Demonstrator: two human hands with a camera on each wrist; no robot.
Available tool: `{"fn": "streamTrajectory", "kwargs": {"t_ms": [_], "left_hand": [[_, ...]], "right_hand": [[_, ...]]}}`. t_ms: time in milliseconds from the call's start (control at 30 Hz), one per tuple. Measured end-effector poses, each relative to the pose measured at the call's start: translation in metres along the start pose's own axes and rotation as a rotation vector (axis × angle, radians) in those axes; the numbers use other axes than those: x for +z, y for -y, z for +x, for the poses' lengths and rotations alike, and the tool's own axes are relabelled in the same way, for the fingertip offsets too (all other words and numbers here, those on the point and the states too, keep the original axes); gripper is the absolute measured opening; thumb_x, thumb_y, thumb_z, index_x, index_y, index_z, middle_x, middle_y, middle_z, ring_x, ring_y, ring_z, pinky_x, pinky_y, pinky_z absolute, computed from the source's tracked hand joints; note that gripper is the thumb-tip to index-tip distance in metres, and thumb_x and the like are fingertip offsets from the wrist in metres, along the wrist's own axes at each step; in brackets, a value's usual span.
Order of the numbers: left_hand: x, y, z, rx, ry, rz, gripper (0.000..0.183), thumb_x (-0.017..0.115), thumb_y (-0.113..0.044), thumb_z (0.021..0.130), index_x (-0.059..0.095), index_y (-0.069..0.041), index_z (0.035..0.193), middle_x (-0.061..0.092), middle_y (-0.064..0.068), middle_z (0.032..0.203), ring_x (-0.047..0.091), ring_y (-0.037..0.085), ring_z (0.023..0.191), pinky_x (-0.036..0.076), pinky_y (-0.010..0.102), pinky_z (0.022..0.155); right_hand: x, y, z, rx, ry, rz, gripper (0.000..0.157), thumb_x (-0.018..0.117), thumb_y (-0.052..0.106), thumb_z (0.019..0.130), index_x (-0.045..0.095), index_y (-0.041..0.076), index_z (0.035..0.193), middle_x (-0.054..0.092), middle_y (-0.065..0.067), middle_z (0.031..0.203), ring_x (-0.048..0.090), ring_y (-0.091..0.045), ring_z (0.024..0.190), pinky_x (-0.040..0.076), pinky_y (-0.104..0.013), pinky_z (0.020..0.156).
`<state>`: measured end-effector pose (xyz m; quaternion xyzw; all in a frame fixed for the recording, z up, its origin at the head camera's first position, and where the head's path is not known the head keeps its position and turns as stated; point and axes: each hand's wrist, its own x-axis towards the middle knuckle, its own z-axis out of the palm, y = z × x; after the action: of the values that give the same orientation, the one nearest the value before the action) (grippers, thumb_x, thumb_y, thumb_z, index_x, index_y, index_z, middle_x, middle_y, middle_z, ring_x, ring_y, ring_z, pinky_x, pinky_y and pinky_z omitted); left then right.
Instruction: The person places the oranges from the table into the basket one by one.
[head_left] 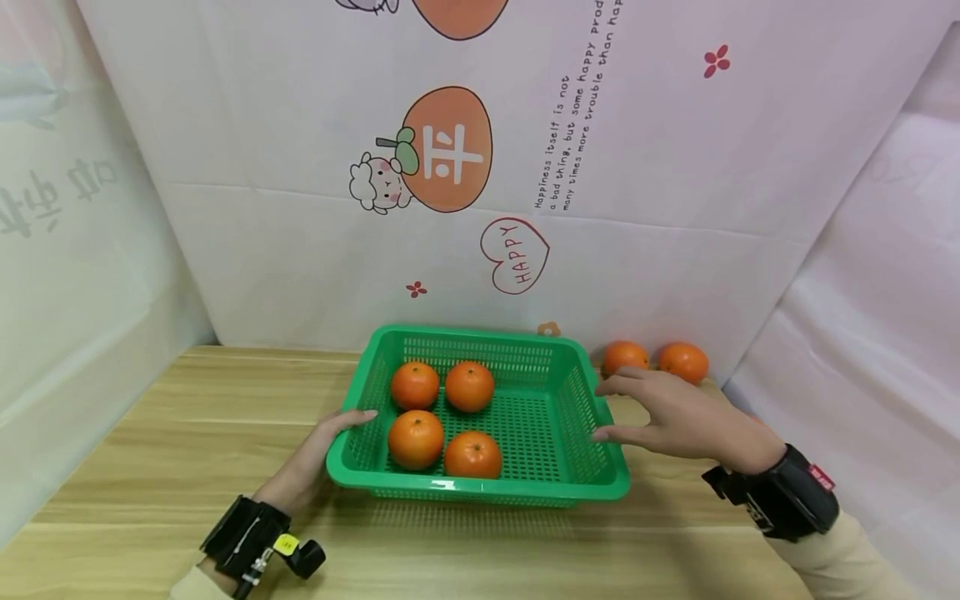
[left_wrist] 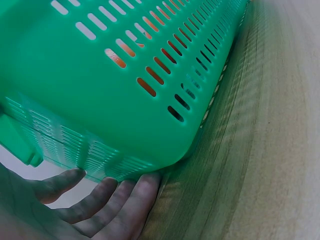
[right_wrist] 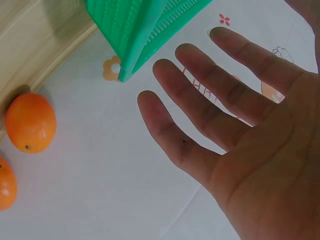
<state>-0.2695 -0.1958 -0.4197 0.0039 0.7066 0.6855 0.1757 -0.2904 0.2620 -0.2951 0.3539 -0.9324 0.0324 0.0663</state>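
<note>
A green plastic basket [head_left: 528, 492] with slotted walls is at the middle of the table, several oranges [head_left: 416, 439] in its left half. At its left side my left hand [head_left: 315, 450] grips the basket, thumb over the rim. In the left wrist view the fingers [left_wrist: 127, 200] of that hand touch the outside wall low down, near the tabletop. My right hand [head_left: 671, 414] is at the basket's right rim, thumb and fingers spread apart. The right wrist view shows its palm bare and the fingers [right_wrist: 200, 107] straight, holding nothing.
Two oranges, one [head_left: 625, 357] beside the basket and another [head_left: 684, 362] farther right, lie at the table's back edge behind my right hand. A printed white cloth [head_left: 300, 250] hangs behind the wooden table [head_left: 172, 467], with white cloth on both sides.
</note>
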Motion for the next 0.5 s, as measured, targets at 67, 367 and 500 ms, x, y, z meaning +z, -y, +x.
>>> {"fn": "streamTrajectory", "kwargs": {"t_ms": [67,367,500], "left_hand": [[0.000,0.000,0.000,0.002,0.001,0.001,0.082,0.047,-0.050,0.105,0.014,-0.010,0.169,0.041,0.022,0.165,0.058,0.025,0.137,0.049,0.043,0.116],[0.000,0.000,0.000,-0.002,-0.004,0.010,0.083,0.047,-0.050,0.105,0.014,-0.010,0.169,0.042,0.022,0.165,0.056,0.026,0.139,0.049,0.043,0.116],[0.000,0.000,-0.001,-0.009,-0.010,0.015,0.083,0.047,-0.051,0.105,0.015,-0.009,0.168,0.043,0.022,0.165,0.056,0.026,0.139,0.048,0.043,0.116]], "right_hand": [[-0.001,-0.001,-0.002,0.010,-0.009,-0.007,0.057,0.071,0.063,0.092,0.074,0.018,0.126,0.075,0.006,0.120,0.071,-0.012,0.106,0.061,-0.031,0.084],[-0.002,-0.008,-0.010,0.055,-0.032,0.019,0.052,0.071,0.062,0.093,0.074,0.022,0.125,0.073,0.008,0.124,0.071,-0.017,0.111,0.060,-0.033,0.083],[-0.001,-0.011,-0.012,0.043,-0.046,0.011,0.048,0.074,0.058,0.093,0.073,0.019,0.122,0.073,0.006,0.121,0.070,-0.015,0.106,0.060,-0.032,0.082]]}}
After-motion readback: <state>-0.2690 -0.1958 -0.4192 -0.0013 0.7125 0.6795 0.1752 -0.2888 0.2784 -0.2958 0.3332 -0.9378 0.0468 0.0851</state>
